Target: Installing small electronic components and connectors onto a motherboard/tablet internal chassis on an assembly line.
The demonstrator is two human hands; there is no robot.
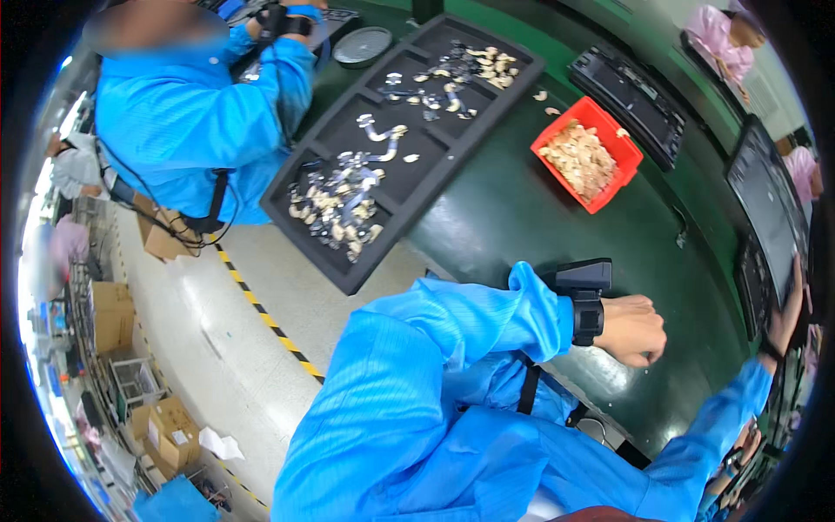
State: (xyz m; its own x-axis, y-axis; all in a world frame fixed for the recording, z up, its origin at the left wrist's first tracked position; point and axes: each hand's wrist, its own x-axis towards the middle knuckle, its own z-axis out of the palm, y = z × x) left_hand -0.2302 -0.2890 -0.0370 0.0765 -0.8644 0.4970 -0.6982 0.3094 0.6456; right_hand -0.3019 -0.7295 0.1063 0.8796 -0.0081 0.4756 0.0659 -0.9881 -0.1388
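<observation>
My left hand (631, 331) is closed in a loose fist above the green worktop, with its back up and nothing showing in the fingers. A black strap with a box-shaped device (584, 291) sits round that wrist. At the far right, my right hand (788, 306) grips the near end of a flat dark panel (767, 187) with a black frame. That panel is tilted up, and its lower edge is beside another black part (751, 283). My right fingertips are partly lost at the picture's rim.
A red bin (633, 163) of small pale pieces stands on the green worktop (487, 217). Left of it lies a black compartment tray (417, 187) with small metal and pale parts. Another black panel (631, 100) lies behind the bin. A co-worker in blue (191, 113) works at the left.
</observation>
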